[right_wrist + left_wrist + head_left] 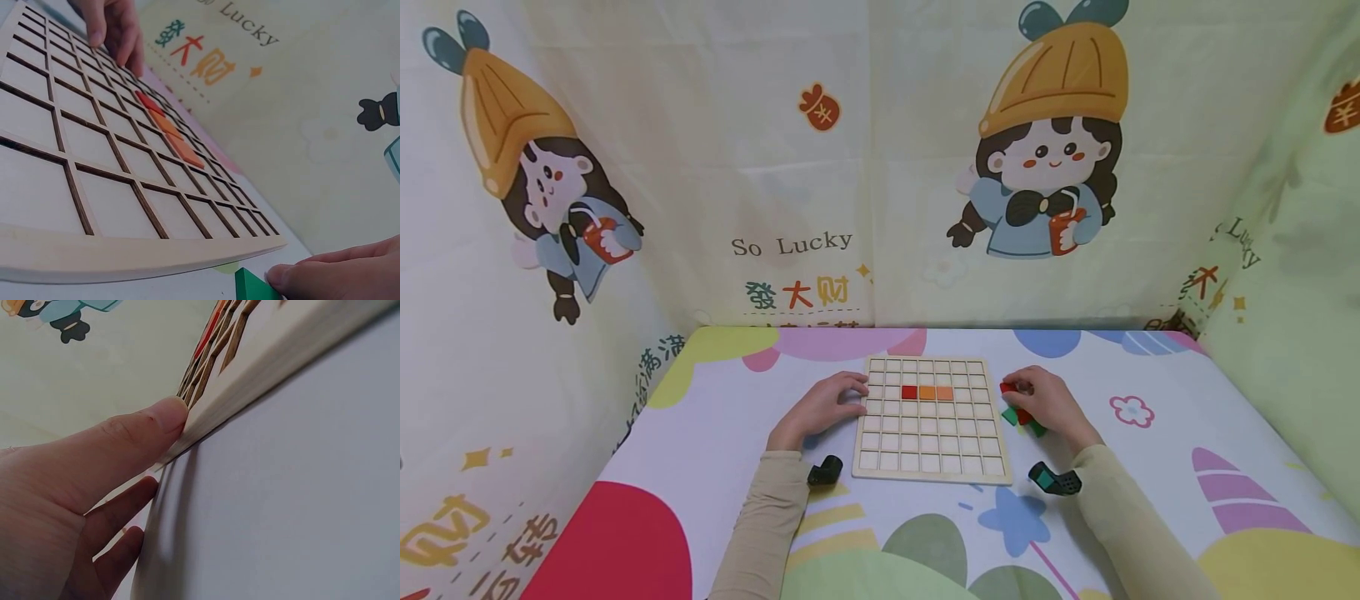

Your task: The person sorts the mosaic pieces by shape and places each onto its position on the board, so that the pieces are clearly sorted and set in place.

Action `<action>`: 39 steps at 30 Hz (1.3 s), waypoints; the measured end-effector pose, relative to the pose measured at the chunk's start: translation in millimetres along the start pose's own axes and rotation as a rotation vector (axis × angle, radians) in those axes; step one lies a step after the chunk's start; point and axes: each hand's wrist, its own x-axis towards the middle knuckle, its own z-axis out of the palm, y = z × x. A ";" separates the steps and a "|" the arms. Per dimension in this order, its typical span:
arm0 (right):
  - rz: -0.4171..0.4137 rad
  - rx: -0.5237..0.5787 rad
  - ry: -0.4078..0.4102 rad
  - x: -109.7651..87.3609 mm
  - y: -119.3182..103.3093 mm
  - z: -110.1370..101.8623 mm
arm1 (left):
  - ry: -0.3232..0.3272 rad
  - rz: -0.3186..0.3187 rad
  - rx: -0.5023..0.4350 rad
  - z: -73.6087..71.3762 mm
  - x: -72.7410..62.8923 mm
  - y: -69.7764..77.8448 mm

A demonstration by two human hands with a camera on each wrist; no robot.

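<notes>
A square wooden grid board (932, 479) lies flat, with one red tile (909, 392) and two orange tiles (936, 393) side by side in an upper row. My left hand (823, 408) rests at the board's left edge; its thumb (169, 414) touches the rim, the other fingers loosely bent beside it. To the right of the board, my right hand (1043, 400) pinches a red tile (1006, 387) between thumb and index finger, partly covered by the fingers. Beneath that hand lie another red tile (1023, 417) and green tiles (1010, 416); one green tile (252, 287) shows close by the fingertip.
Black wrist straps with small devices show at the left wrist (826, 471) and the right wrist (1055, 479). A patterned cloth (760, 400) covers the table. Printed curtains (910, 167) rise along the back and both sides.
</notes>
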 end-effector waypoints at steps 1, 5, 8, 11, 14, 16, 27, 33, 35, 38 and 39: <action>-0.002 -0.002 0.005 -0.2 0.4 0.2 | 0.000 0.001 -0.001 0.1 0.0 -0.3; -0.007 -0.010 0.014 -0.6 2.4 1.2 | -0.002 0.008 -0.006 0.1 -0.4 -0.4; -0.012 -0.012 0.010 -0.9 3.6 2.0 | -0.004 0.004 -0.007 0.1 -0.6 0.1; -0.020 -0.012 0.007 -1.0 4.4 2.8 | -0.006 -0.008 -0.004 0.4 -0.5 0.1; -0.035 -0.018 0.003 -1.3 4.8 3.6 | -0.001 -0.007 -0.005 0.9 -0.5 -0.1; -0.035 -0.019 0.002 -1.8 4.9 4.1 | -0.003 -0.013 -0.009 1.0 -0.6 0.3; 0.001 -0.006 -0.002 -5.0 5.6 2.0 | -0.010 -0.012 0.009 0.9 1.5 -1.0; -0.007 -0.006 -0.005 -3.3 6.7 1.7 | -0.007 -0.017 0.014 0.6 2.2 -2.3; 0.002 0.001 -0.009 -2.1 6.0 1.3 | -0.006 -0.015 0.014 0.7 2.4 -2.8; 0.011 0.021 -0.025 -0.2 2.8 0.5 | -0.006 -0.016 0.012 0.9 2.3 -3.3; 0.014 0.026 -0.029 0.4 1.1 0.2 | -0.006 -0.018 0.012 1.0 2.2 -3.6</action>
